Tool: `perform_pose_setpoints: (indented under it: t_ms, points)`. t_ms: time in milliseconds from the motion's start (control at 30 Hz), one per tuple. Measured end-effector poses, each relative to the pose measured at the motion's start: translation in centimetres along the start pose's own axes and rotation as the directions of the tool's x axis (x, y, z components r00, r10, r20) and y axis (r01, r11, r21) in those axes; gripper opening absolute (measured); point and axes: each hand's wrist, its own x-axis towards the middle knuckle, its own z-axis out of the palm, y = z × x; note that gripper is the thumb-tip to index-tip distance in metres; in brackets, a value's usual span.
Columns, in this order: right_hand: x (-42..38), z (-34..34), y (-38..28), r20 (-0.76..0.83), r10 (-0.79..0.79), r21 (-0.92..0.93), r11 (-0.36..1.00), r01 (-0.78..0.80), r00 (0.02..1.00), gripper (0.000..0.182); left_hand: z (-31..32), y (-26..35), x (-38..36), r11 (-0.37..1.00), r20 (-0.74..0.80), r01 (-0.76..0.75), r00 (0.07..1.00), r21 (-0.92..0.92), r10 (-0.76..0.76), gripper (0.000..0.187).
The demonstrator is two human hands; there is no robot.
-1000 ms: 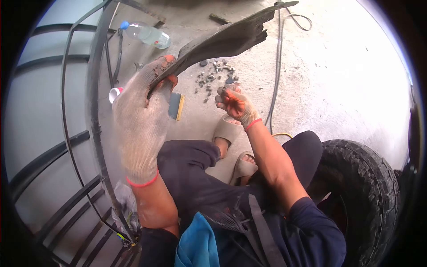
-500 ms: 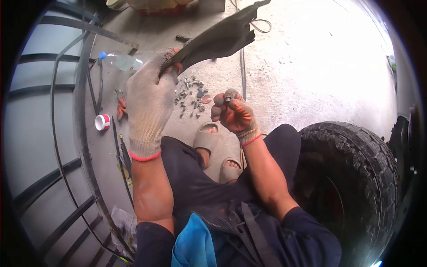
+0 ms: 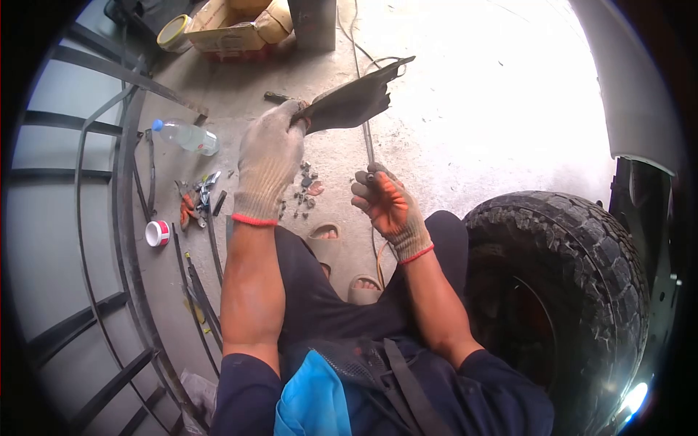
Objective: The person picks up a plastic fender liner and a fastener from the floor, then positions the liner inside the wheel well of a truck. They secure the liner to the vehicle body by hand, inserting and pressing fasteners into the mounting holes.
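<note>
My left hand (image 3: 270, 156), in a knit work glove, grips one end of a dark, thin panel (image 3: 349, 104) with a jagged edge. The panel slants up and to the right over the floor. My right hand (image 3: 392, 207), in an orange-palmed glove, is closed in a pinch, palm up. Between its thumb and fingertips sits a small dark metal bolt (image 3: 371, 176), partly hidden. Below the panel, several loose bolts (image 3: 302, 196) lie scattered on the concrete, partly covered by my left hand.
A large knobbly tire (image 3: 560, 247) stands at my right. On the left are a metal frame (image 3: 127, 218), a water bottle (image 3: 185, 136), pliers with orange handles (image 3: 187, 207) and a white-and-red tub (image 3: 157, 233). Farther off sit a cardboard box (image 3: 233, 33) and a cable (image 3: 367, 138).
The view has tilted up, showing more of the box. The panel appears lower and farther left, still in my left hand. My right hand keeps its pinch on the bolt.
</note>
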Motion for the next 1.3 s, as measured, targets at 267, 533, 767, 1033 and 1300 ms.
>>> perform_pose_setpoints:
  t_ms: [267, 533, 767, 1033, 1300]
  points:
    - [-2.6, -0.8, -1.9, -0.006, -0.064, 0.07, 0.995, 0.064, 0.998, 0.039, 1.7, -0.3, 1.2, 1.0, 0.023, -0.016, 1.0, -0.012, 0.016, 0.03]
    - [-4.0, -1.2, -3.1, -0.14, -0.139, -0.068, 0.989, 0.131, 0.98, 0.028, 2.1, 1.0, 2.1, 1.0, 0.084, 0.012, 0.996, -0.026, -0.01, 0.03]
    - [-4.8, -3.7, -4.1, -0.238, -0.249, -0.146, 0.965, 0.219, 0.939, 0.03, 2.3, 1.5, 2.5, 0.991, 0.104, -0.024, 0.994, -0.128, 0.038, 0.031]
    - [1.1, -7.6, 0.3, -0.519, -0.112, -0.365, 0.925, -0.102, 0.847, 0.042, -1.6, 0.3, -0.6, 0.999, 0.023, -0.028, 0.999, -0.045, 0.029, 0.03]
    - [10.4, -14.2, 7.7, -0.556, -0.106, -0.775, 0.424, -0.469, 0.824, 0.039, -4.7, -1.9, -4.4, 0.994, -0.1, 0.099, 0.99, -0.048, -0.103, 0.026]
